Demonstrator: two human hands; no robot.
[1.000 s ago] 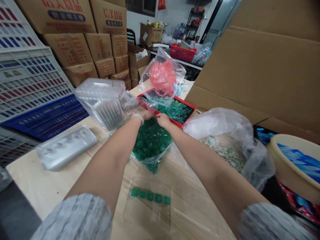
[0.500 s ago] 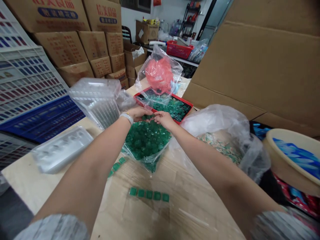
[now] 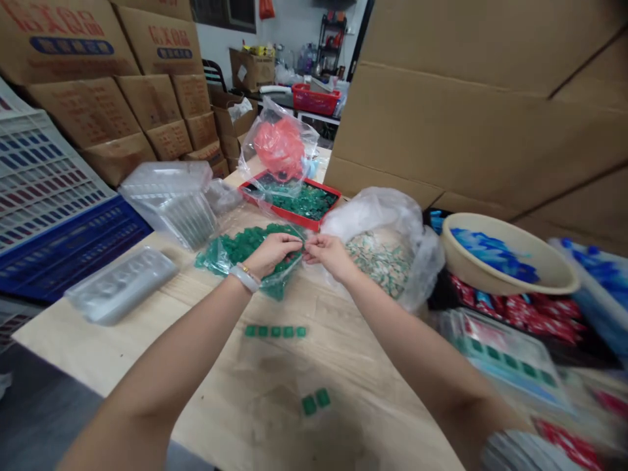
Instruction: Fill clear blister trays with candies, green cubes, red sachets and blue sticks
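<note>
Bag of green squares (image 3: 230, 245): on the worktop (image 3: 235, 392), clear film bunched over it. I've got both hands at its right side. Left hand (image 3: 269, 255) lies across the bag, thumb and fingers drawn together at the tips. Right hand (image 3: 331, 252) faces it from the right, fingertips bunched too, about meeting the left's. From my view I can't tell whether either pinches film, a square or nothing.

Between the bag and the near edge: row of five squares (image 3: 276, 331), small gaps. Then two loose squares (image 3: 315, 401), closer to that edge, side by side and askew.

Past the bag, toward the far edge: red tray (image 3: 298, 220), dark inside, green pieces spread in it. Clear bag (image 3: 307, 131) with red plastic (image 3: 279, 145) overlaps the tray's far side. Right of the tray, white bag (image 3: 366, 212), green and pale scraps inside.

Left edge: stacked clear boxes (image 3: 169, 196); one clear box (image 3: 120, 284) lies near the left corner.

Right side: beige tub (image 3: 483, 273) of blue packets, red packets (image 3: 520, 317) below it, blurred box of squares (image 3: 510, 360) nearer me. Behind: crates (image 3: 44, 163) and cartons (image 3: 73, 111) left, cardboard (image 3: 441, 137) right.
</note>
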